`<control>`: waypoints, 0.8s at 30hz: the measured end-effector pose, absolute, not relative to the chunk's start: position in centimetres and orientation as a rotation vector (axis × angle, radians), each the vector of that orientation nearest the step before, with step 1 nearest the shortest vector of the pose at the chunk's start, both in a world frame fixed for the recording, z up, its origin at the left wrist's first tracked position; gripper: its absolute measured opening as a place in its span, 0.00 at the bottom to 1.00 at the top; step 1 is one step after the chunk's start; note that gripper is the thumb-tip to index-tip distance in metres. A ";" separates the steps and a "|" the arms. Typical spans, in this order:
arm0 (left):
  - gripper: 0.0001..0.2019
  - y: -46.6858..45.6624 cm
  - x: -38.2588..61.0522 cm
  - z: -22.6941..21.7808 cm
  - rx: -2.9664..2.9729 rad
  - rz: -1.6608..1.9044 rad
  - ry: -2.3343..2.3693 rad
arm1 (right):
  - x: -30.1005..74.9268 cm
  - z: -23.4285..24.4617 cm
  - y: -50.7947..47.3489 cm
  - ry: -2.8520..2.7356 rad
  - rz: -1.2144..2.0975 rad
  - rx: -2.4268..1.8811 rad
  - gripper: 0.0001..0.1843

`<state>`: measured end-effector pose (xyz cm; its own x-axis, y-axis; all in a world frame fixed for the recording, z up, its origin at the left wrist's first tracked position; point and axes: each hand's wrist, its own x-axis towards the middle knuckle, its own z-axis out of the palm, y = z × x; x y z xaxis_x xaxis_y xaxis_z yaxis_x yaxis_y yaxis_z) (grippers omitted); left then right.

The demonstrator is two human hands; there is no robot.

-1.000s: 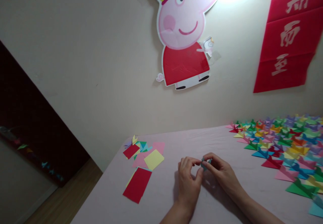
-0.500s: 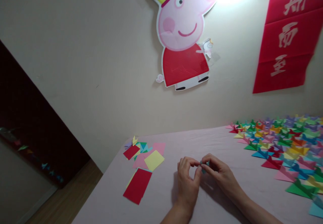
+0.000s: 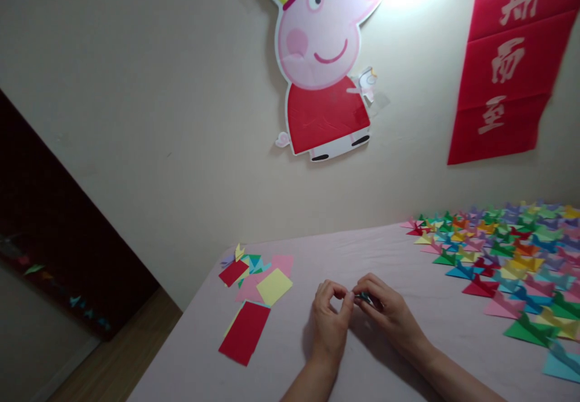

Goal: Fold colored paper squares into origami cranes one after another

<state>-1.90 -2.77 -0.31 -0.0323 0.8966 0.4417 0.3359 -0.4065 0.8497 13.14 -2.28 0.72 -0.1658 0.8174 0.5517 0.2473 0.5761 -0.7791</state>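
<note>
Close together above the table, both hands work on a small dark bluish folded piece of paper [image 3: 364,297], mostly hidden by the fingers. My left hand [image 3: 330,314] pinches its left end between thumb and forefinger. From the other side, my right hand [image 3: 390,312] grips it with curled fingers and thumb. Left of the hands lie a red paper sheet [image 3: 245,333], a pale yellow square [image 3: 274,286] and pink paper [image 3: 247,290].
Rows of folded paper cranes [image 3: 502,269] in many colours fill the right side of the pink-covered table [image 3: 190,366]. Some small folded pieces [image 3: 255,263] sit at the back left corner. A pig cutout [image 3: 327,112] and red banner [image 3: 501,87] hang on the wall.
The view has shifted slightly, so everything sits a little further left. The fingertips have changed their hold on the paper, and less of it shows below them.
</note>
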 end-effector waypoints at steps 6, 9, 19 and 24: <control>0.07 -2.6 -2.0 -0.4 1.617 1.379 1.270 | 13.4 0.4 -2.2 -1.749 0.537 -0.879 0.05; 0.10 -2.5 -1.9 0.0 1.465 1.349 1.198 | 13.6 0.3 -2.1 -1.753 0.472 -0.908 0.06; 0.19 -2.4 -1.4 0.6 1.241 1.290 1.122 | 13.8 0.3 -1.9 -1.782 0.286 -0.959 0.05; 0.23 -2.0 -1.8 0.8 1.208 1.179 1.069 | 13.9 0.5 -2.0 -1.766 0.360 -0.941 0.07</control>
